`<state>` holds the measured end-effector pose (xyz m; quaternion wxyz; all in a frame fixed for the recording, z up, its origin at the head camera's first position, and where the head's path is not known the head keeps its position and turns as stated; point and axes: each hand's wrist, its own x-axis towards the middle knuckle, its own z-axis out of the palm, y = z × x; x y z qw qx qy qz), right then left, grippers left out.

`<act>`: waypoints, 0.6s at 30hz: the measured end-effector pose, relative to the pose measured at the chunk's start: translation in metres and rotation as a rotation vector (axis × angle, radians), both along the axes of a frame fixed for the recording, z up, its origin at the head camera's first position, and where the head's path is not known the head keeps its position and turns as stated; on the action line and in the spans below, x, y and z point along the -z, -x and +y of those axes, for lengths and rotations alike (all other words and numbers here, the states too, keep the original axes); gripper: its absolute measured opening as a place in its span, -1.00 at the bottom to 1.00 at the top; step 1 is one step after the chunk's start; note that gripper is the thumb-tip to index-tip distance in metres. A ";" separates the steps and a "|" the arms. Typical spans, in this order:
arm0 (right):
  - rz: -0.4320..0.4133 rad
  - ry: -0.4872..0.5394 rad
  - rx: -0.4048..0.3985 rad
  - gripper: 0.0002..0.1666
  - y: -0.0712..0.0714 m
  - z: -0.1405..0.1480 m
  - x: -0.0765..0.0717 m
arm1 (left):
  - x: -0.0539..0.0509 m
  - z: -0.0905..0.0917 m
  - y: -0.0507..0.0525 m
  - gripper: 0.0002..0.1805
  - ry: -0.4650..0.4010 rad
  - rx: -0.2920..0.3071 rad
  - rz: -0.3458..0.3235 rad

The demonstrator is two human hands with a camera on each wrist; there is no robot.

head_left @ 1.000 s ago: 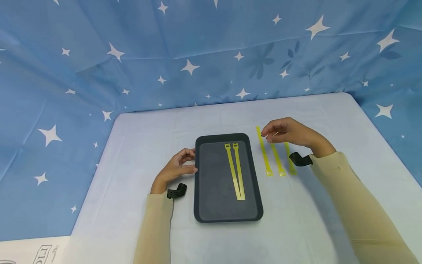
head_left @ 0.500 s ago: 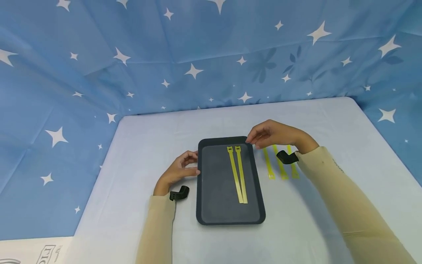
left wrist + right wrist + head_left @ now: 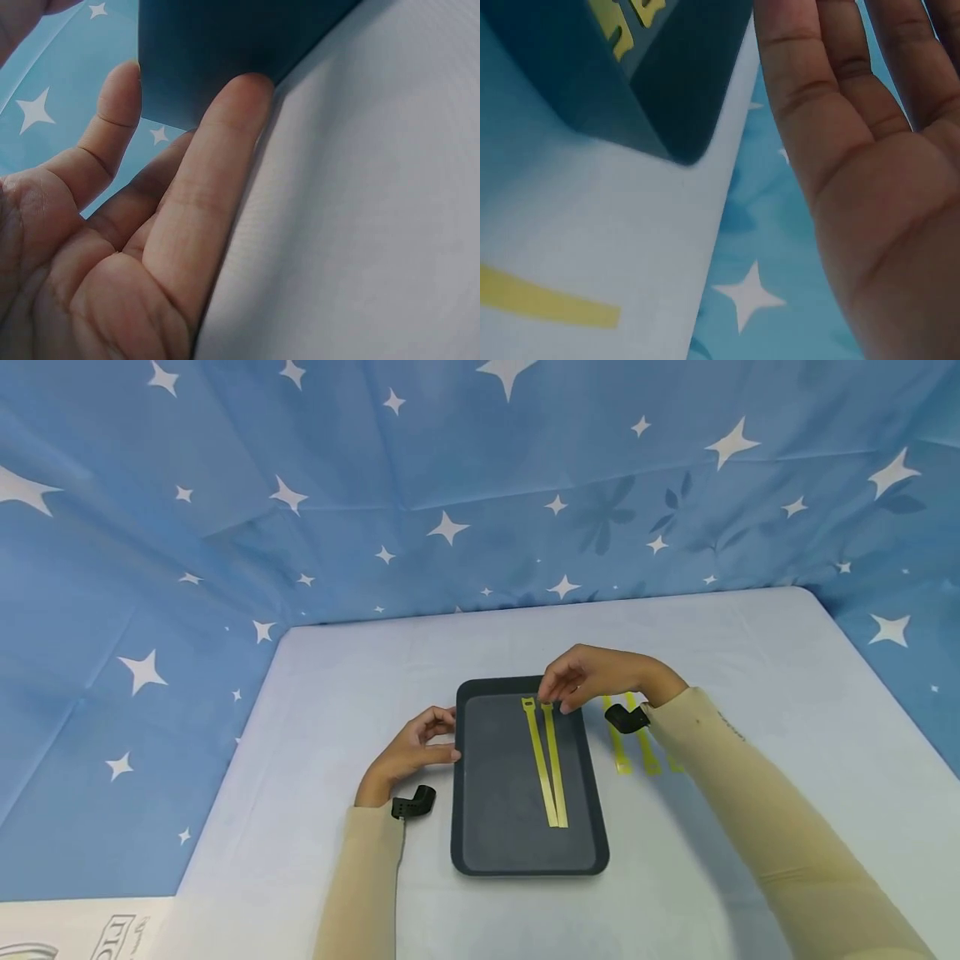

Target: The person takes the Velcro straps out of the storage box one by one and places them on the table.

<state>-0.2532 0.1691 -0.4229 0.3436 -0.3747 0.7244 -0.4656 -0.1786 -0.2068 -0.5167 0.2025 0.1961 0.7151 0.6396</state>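
Observation:
Two yellow cable straps with slotted heads lie almost side by side in a dark grey tray. My left hand rests its thumb and fingers against the tray's left wall; the left wrist view shows a fingertip touching the outer side. Over the tray's far right corner, my right hand hovers with bent fingers near the strap heads, and no thing shows in its grasp. In the right wrist view the palm is beside the tray and the fingertips are cut off.
Right of the tray, several more yellow straps lie on the white tablecloth, partly hidden by the right arm. A blue star-patterned cloth hangs behind. Printed white material sits at the lower left.
My right hand has moved left from above the loose straps to above the tray's far right corner. The left hand stays at the tray's left wall. The head view shifts slightly.

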 end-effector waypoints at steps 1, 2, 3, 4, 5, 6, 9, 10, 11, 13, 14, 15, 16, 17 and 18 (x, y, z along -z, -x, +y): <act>-0.009 -0.004 -0.011 -0.65 0.001 -0.003 0.002 | 0.000 0.000 0.000 -0.48 0.001 0.001 0.000; -0.019 -0.008 -0.022 -0.65 0.002 -0.005 0.004 | 0.000 0.000 -0.001 -0.49 0.002 0.001 -0.001; -0.028 -0.011 -0.031 -0.65 0.003 -0.008 0.006 | 0.000 0.000 -0.001 -0.49 0.003 0.000 -0.004; -0.035 -0.015 -0.038 -0.66 0.004 -0.010 0.007 | 0.000 0.000 -0.001 -0.49 0.003 -0.001 -0.005; -0.037 -0.021 -0.045 -0.66 0.005 -0.012 0.009 | 0.000 0.001 -0.001 -0.49 0.005 -0.002 -0.005; -0.042 -0.026 -0.050 -0.67 0.007 -0.014 0.011 | 0.000 0.001 -0.001 -0.49 0.005 -0.003 -0.005; -0.038 -0.046 -0.075 -0.68 0.009 -0.021 0.016 | 0.000 0.000 -0.001 -0.50 0.003 -0.003 0.001; -0.035 -0.055 -0.087 -0.68 0.010 -0.023 0.018 | 0.000 0.000 0.000 -0.49 0.003 -0.002 0.005; -0.038 -0.064 -0.100 -0.68 0.011 -0.025 0.019 | 0.000 0.000 0.000 -0.49 0.003 -0.002 0.008; -0.035 -0.082 -0.122 -0.69 0.012 -0.029 0.021 | 0.000 0.000 0.000 -0.48 0.001 0.001 0.011; -0.033 -0.094 -0.129 -0.69 0.012 -0.031 0.023 | 0.000 0.000 0.001 -0.47 0.000 0.002 0.012; -0.027 -0.104 -0.135 -0.70 0.013 -0.032 0.024 | 0.001 -0.001 0.001 -0.47 0.001 0.003 0.011; -0.023 -0.113 -0.139 -0.70 0.014 -0.034 0.025 | 0.001 -0.001 0.001 -0.46 0.002 0.003 0.010; -0.019 -0.122 -0.139 -0.70 0.014 -0.035 0.026 | 0.001 -0.001 0.001 -0.46 0.004 0.001 0.009; -0.008 -0.129 -0.141 -0.70 0.015 -0.037 0.026 | 0.001 -0.001 0.001 -0.47 0.006 -0.001 0.007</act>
